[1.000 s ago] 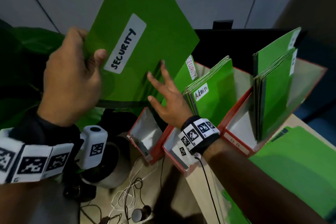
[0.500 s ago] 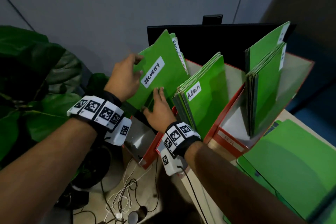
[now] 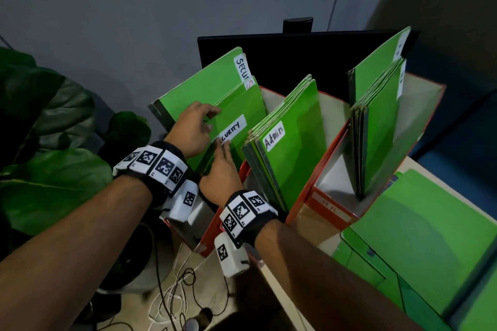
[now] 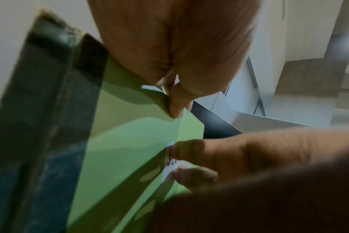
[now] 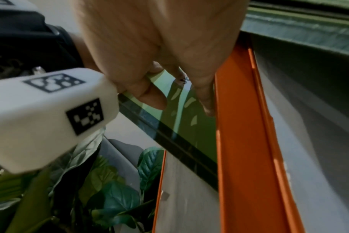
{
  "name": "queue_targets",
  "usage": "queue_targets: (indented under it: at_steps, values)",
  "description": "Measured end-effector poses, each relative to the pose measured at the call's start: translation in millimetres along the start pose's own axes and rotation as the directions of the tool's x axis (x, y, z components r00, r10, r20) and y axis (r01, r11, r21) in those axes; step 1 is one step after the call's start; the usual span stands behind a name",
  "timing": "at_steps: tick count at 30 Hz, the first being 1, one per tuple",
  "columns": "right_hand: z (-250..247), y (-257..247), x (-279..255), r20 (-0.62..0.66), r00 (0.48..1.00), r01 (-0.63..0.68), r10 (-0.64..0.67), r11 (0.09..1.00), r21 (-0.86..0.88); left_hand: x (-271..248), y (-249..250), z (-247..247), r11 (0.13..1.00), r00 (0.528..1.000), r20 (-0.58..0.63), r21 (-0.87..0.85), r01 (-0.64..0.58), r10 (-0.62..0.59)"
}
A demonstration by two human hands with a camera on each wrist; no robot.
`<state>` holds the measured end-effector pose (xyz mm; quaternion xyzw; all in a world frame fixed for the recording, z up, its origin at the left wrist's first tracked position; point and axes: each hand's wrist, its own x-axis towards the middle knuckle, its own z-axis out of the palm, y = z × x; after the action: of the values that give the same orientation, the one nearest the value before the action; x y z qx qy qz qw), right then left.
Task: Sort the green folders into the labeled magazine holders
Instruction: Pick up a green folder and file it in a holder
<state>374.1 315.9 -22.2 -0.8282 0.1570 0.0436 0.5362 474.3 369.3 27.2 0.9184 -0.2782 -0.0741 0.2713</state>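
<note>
The folder marked "Security" point(image 3: 234, 126) is going into the leftmost magazine holder point(image 3: 207, 234), in front of the other Security folders point(image 3: 204, 88) already standing there. The left hand point(image 3: 192, 129) has its grip on the folder's upper left edge: in the left wrist view a thumb and finger pinch the green card at that edge. Just below that grip, the right hand point(image 3: 219, 172) lies with straight fingers flat against the folder's face, its fingertips point(image 3: 224, 144) touching the lower end of the white label; it presses rather than grasps.

I'd say this is the seating step for this one folder. It looks mostly in, though its bottom edge is hidden behind the hands, so I can't tell whether it has reached the floor of the holder.

What comes next, to my eye, is a short push down and back until it stands flush with its neighbours, then both hands letting go. To the right of the grip, the Admin holder point(image 3: 290, 142) and the third holder point(image 3: 330, 209) are already filled, and more green folders point(image 3: 419, 236) lie flat on the counter point(image 3: 271, 282), waiting to be sorted.
</note>
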Motion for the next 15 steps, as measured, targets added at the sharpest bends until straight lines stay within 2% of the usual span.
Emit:
queue_targets:
  at_steps: [3,6,12,15]
  values:
    - [1.9,0.8,5.2,-0.012,1.000,0.019,-0.019,0.999,-0.030,6.4,-2.0,-3.2,0.999,1.000,-0.017,-0.033,0.019,-0.019]
    - [1.7,2.4,10.1,0.007,0.999,0.040,-0.040,0.998,-0.048,10.1,-3.2,-5.2,0.999,0.996,-0.085,-0.046,0.020,-0.023]
    - [1.0,4.6,19.0,0.037,0.999,0.019,-0.016,0.995,-0.100,10.4,-11.5,-3.7,0.989,0.993,-0.088,0.130,-0.070,0.082]
    - [-2.9,6.1,20.0,0.086,0.996,0.038,-0.027,0.990,-0.139,4.7,-10.6,-3.0,0.986,0.990,-0.100,0.148,-0.079,0.095]
